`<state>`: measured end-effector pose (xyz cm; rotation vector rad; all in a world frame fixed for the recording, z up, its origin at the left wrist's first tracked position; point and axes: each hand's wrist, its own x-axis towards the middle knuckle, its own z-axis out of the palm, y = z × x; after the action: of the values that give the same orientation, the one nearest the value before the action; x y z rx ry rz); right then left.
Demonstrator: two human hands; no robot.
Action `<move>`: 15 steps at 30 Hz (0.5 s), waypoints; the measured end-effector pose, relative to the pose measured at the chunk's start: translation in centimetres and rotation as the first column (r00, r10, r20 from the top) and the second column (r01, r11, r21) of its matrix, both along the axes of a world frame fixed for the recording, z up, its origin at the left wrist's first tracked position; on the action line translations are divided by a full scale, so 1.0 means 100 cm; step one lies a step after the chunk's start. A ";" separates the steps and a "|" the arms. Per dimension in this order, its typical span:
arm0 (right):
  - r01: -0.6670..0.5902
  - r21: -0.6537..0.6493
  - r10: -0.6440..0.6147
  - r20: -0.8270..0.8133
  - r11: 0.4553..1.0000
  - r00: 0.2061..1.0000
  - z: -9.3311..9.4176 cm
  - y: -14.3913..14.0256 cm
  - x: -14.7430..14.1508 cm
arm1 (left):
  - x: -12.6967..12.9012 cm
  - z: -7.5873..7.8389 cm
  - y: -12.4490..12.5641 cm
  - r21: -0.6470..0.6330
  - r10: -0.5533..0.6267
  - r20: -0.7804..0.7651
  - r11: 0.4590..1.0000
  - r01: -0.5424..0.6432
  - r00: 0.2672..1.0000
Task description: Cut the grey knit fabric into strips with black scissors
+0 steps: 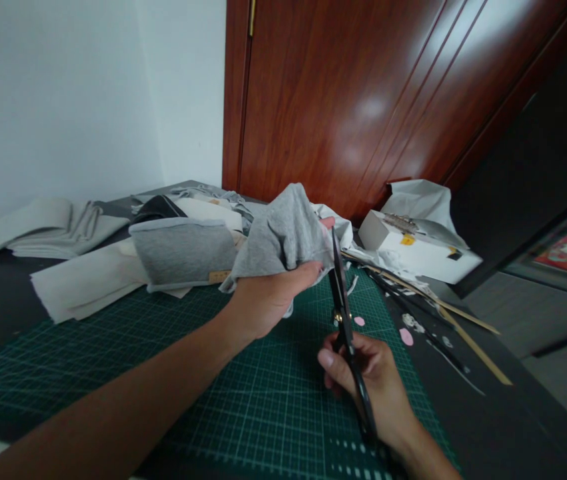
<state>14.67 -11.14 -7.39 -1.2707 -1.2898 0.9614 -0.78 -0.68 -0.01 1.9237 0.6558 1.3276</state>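
My left hand [268,297] holds up a bunched piece of grey fabric [283,233] above the green cutting mat [163,373]. My right hand [373,383] grips black scissors [343,307], blades pointing up and away. The blade tips reach the right edge of the grey fabric, next to my left fingertips. Whether the blades are cutting into the cloth is not clear.
More folded grey and cream fabric [183,253] lies at the mat's far edge, with cream cloth [43,227] to the far left. A white box [423,250] and wooden strips [463,327] lie to the right. Small pink scraps [406,335] dot the mat. A wooden door [363,100] stands behind.
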 end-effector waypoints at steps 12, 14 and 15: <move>-0.070 -0.004 0.070 -0.054 0.998 0.996 -0.006 -0.009 0.001 | -0.008 0.005 -0.008 0.098 -0.003 -0.069 0.995 0.010 0.998; -0.089 -0.010 0.088 -0.063 0.996 0.994 -0.006 -0.011 0.001 | -0.009 0.004 -0.007 0.092 -0.039 -0.066 0.995 0.045 0.997; -0.095 -0.015 0.093 -0.065 0.995 0.993 -0.005 -0.011 0.000 | -0.010 0.004 -0.006 0.086 -0.054 -0.065 0.995 0.060 0.996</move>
<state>14.68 -12.27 -7.86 -1.1917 -1.3029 1.0742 -1.78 -1.30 0.36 2.0468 0.5776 1.2840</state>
